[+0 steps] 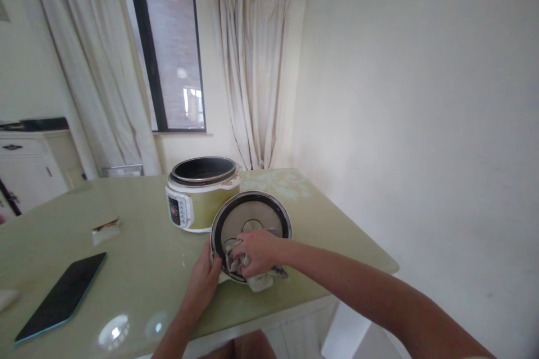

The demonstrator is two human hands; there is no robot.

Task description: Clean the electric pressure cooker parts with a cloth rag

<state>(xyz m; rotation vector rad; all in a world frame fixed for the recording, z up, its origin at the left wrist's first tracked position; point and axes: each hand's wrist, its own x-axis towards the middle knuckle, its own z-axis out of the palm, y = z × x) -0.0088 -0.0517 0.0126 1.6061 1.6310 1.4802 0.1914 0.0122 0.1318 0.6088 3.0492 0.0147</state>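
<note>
A round lid [248, 213], with a metal inner face and a dark sealing ring, stands tilted over the table with its inside toward me. My left hand [206, 272] grips its left rim, thumb on the front. Bunched in my right hand [259, 249] is a pale, patterned cloth [261, 280], pressed against the lower part of the lid's inside. Directly behind the lid sits an electric pressure cooker [202, 196], green and white, its top uncovered and a dark inner pot showing. A control panel is on its left front.
On the pale green table [147, 202], a dark tablet [63, 297] lies at the left. Beyond it is a small brown item on a clear piece [106, 230], too small to name. A white wall [421, 123] borders the table's right side.
</note>
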